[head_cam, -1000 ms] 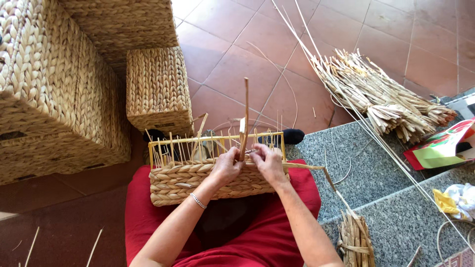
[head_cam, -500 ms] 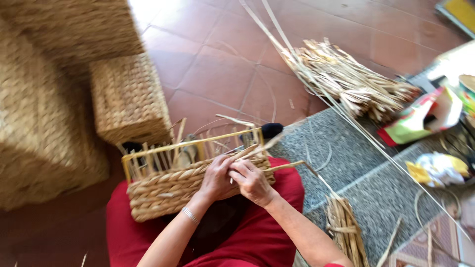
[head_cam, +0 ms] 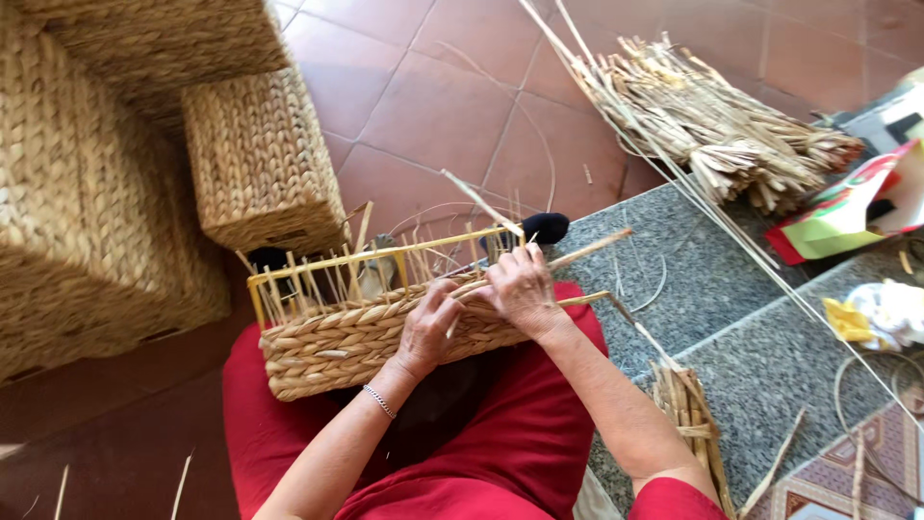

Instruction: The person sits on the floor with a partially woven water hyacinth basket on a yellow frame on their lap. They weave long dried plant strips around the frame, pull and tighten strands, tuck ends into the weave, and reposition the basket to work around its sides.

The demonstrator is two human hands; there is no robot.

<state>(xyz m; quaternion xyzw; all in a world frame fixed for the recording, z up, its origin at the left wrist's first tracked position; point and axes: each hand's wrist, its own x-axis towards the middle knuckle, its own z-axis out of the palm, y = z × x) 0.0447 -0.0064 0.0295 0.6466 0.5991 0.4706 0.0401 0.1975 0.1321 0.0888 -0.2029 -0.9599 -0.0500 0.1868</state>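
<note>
A half-woven straw basket (head_cam: 337, 337) with a yellow frame rests on my lap, over red trousers. My left hand (head_cam: 428, 323) presses against the braided wall near its right end, fingers pinching a straw strand. My right hand (head_cam: 520, 287) grips a long straw strand (head_cam: 587, 248) that sticks out to the right over the basket's corner. Thin upright stakes rise from the woven wall to the yellow rim.
Finished woven baskets (head_cam: 260, 159) stand at the left on the tiled floor. A large bundle of dried straw (head_cam: 712, 135) lies at upper right, a smaller bundle (head_cam: 688, 424) by my right knee. Colourful packaging (head_cam: 852, 207) and a yellow-white cloth (head_cam: 881, 313) lie on the granite step.
The strand that stood upright a second ago now lies bent to the right in my right hand. Both hands shifted along the basket's right corner, and the view has swung.
</note>
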